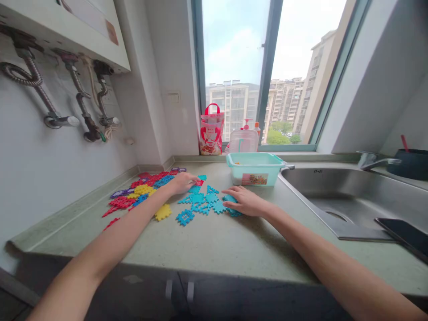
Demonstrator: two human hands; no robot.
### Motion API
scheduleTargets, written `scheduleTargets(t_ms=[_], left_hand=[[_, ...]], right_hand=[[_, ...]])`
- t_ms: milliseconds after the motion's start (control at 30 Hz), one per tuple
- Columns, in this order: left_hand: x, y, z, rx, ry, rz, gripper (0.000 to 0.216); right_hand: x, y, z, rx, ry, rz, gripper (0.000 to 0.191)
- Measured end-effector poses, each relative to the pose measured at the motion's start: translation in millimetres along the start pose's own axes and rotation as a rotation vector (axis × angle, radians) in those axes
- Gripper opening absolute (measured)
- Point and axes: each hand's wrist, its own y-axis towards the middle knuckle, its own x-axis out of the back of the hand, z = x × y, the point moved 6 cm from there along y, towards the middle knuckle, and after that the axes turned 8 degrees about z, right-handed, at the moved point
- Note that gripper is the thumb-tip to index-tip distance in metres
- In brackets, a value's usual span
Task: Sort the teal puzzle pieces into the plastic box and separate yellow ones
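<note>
Both forearms were extended forward over the countertop (214, 240), bare to the elbow, palms turned down. The left hand (183, 182) lay at the far edge of the scattered pieces, its fingers curled loosely over a small red piece (199, 182); whether that piece was pinched or merely touched could not be determined. The right hand (245, 201) rested flat with its fingers extended and slightly spread, pressing on the near side of the teal pieces (200, 201), which lay in a loose cluster between the two hands, some touching one another. A single yellow piece (162, 212) sat just beside the left forearm, and a mixed heap of red, yellow, blue and purple pieces (140, 192) lay to the left of that arm, toward the wall. A mint-green plastic tub (256, 168) stood just beyond the right hand, beside the steel sink (347, 196); it bore a pictorial label on its front face, the wording too small to read. A red and white printed bag (211, 133) stood on the window ledge; its lettering was likewise illegible. A dark phone (406, 234) lay at the sink's near edge.
</note>
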Motion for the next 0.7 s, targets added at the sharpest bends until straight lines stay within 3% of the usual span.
scheduleTargets(t_ms=[133, 267, 500, 600, 700], left_hand=[[-2.8, -17.6, 13.4, 0.138, 0.140, 0.040, 0.044], [10.4, -27.0, 28.6, 0.331, 0.183, 0.051, 0.033], [76.6, -76.1, 77.1, 0.520, 0.309, -0.131, 0.036], [79.4, -79.9, 79.5, 0.469, 0.166, -0.106, 0.037], [56.6, -64.0, 58.6, 0.250, -0.045, 0.009, 0.046]], right_hand=[[-2.7, 0.7, -1.8, 0.021, -0.017, 0.004, 0.068], [-3.4, 1.8, -5.0, 0.014, 0.006, 0.012, 0.070], [-3.3, 3.3, -6.4, 0.018, 0.014, 0.014, 0.073], [-4.4, 4.1, -7.6, 0.018, 0.009, 0.009, 0.071], [-4.8, 4.3, -7.3, 0.031, 0.011, 0.019, 0.069]])
